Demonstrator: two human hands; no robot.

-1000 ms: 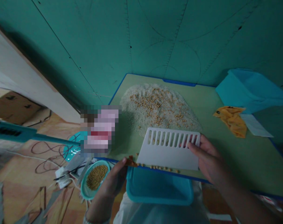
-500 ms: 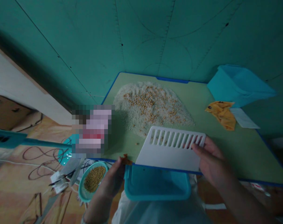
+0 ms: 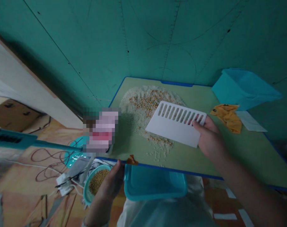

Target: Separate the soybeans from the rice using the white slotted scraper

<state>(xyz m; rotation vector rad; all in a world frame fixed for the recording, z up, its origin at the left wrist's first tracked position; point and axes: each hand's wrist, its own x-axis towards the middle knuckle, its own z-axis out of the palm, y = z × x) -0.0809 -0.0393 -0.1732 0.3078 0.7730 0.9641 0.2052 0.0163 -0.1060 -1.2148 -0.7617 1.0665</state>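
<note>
My right hand [image 3: 211, 135] is closed on the right end of a white slotted plastic scraper [image 3: 173, 129]. Held tilted, the scraper covers part of a spread pile of white rice-like grains [image 3: 134, 115] mixed with yellow soybeans [image 3: 146, 103] on a pale green table [image 3: 242, 154]. A small trail of grains and beans lies below its lower edge. At the front edge, my left hand [image 3: 112, 183] grips the left side of a teal bin [image 3: 155, 197], its fingers partly hidden. The bin sits below the table edge, against my lap. Near my left thumb lies a brown scrap [image 3: 132, 160].
A teal bowl of soybeans [image 3: 99, 181] stands low at the left, near cables. A blurred pink-and-red item [image 3: 102, 130] is on the table's left side. At the right are a yellow cloth [image 3: 228, 118], a white sheet [image 3: 251, 120] and a teal box [image 3: 242, 85]. A green wall rises behind.
My right hand has moved the scraper up and away from the front edge, over the pile, uncovering a trail of grains. My left hand and the bin have shifted slightly left along the edge.
</note>
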